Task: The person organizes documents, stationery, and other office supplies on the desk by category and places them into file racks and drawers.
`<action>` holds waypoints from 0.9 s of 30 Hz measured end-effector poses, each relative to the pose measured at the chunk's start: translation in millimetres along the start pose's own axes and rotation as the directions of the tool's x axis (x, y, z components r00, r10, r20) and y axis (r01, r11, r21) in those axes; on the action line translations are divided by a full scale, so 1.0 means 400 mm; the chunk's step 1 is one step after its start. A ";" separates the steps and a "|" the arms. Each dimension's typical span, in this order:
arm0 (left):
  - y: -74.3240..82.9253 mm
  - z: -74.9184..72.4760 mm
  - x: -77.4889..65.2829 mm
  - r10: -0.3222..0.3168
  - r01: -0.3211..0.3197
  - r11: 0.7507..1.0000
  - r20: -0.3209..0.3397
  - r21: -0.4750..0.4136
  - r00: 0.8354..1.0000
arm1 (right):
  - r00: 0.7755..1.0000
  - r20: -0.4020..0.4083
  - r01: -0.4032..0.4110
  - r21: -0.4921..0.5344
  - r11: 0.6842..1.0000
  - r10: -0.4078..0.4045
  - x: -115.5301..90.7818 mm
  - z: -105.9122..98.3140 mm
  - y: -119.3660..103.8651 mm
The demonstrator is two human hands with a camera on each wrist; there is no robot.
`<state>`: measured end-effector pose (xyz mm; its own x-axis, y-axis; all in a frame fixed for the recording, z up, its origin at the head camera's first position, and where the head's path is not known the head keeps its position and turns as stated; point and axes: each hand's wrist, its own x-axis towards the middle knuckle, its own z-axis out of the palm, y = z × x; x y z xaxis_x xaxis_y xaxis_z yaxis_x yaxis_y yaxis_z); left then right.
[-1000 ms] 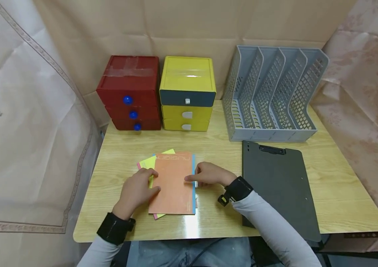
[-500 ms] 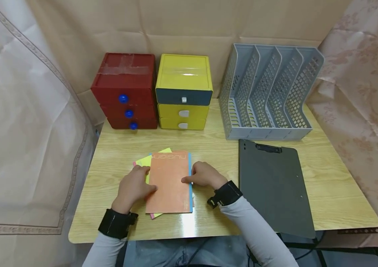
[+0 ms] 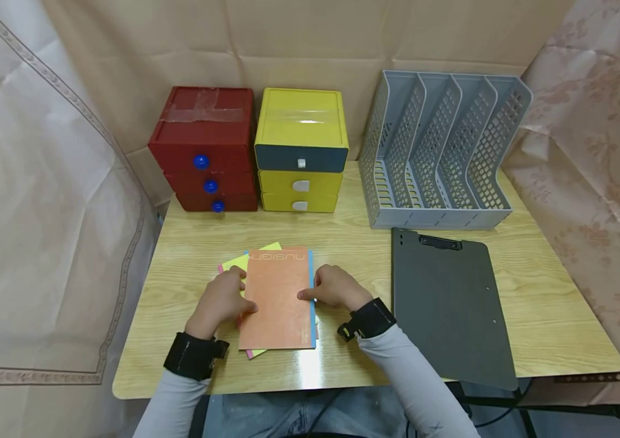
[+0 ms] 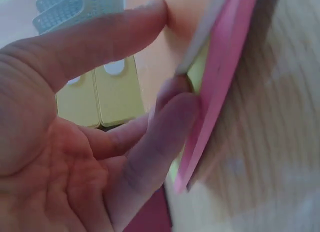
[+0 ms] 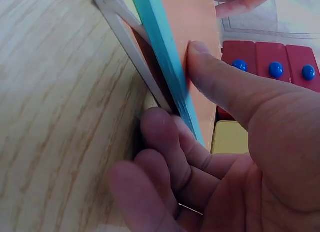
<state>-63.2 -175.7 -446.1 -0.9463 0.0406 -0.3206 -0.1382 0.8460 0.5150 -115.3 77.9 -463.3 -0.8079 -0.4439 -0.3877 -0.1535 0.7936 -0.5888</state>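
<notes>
An orange notebook [image 3: 277, 301] lies on top of a small pile of notebooks on the wooden table. A yellow notebook [image 3: 238, 263] sticks out askew at its upper left, and a blue edge [image 5: 162, 47] shows along its right side. My left hand [image 3: 216, 305] grips the left side, thumb on the orange cover. In the left wrist view its fingertips tuck in at the page edges, above a pink notebook edge [image 4: 227, 57]. From the right, my right hand [image 3: 339, 287] pinches the pile, thumb on the cover and fingers curled at the blue edge.
A red drawer box [image 3: 208, 131] and a yellow drawer box [image 3: 301, 121] stand at the back. Beside them is a grey file rack [image 3: 432, 218] with slanted dividers. A dark clipboard [image 3: 449, 304] lies at the right, its lower end past the table's front edge.
The head view has shifted slightly. My left fingers have moved a little along the notebooks' left edge; my right hand keeps its place on the pile.
</notes>
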 end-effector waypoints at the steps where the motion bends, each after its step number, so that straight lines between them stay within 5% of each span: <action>1: -0.003 -0.001 0.002 0.002 -0.002 1.000 0.009 -0.026 1.000 | 1.000 -0.001 -0.001 -0.005 1.000 0.001 0.000 -0.001 0.000; 9: -0.026 0.005 0.006 -0.008 0.031 0.956 0.078 -0.292 0.997 | 1.000 -0.007 0.009 -0.046 0.999 -0.009 -0.014 -0.010 0.004; 14: -0.030 0.009 0.003 0.003 0.022 0.927 0.064 -0.374 0.998 | 0.997 -0.017 0.077 0.099 0.992 -0.076 -0.026 -0.026 0.003; 20: -0.048 0.016 -0.007 0.036 -0.041 0.937 -0.021 -0.346 0.999 | 0.990 0.079 0.063 0.507 0.860 -0.119 -0.027 -0.020 -0.004; 24: -0.054 0.027 -0.009 0.074 -0.091 0.952 -0.067 -0.293 0.995 | 0.982 0.115 0.048 0.609 0.791 -0.148 -0.031 -0.012 0.002; 27: -0.058 0.029 -0.010 0.047 -0.065 0.954 -0.067 -0.293 0.997 | 0.976 0.115 0.064 0.653 0.755 -0.183 -0.031 -0.008 0.007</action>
<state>-52.7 -189.4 -465.8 -0.9692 0.0451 -0.2423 -0.1561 0.6484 0.7451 -107.3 86.9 -457.9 -0.6951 -0.6264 -0.3528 0.2038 0.2989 -0.9323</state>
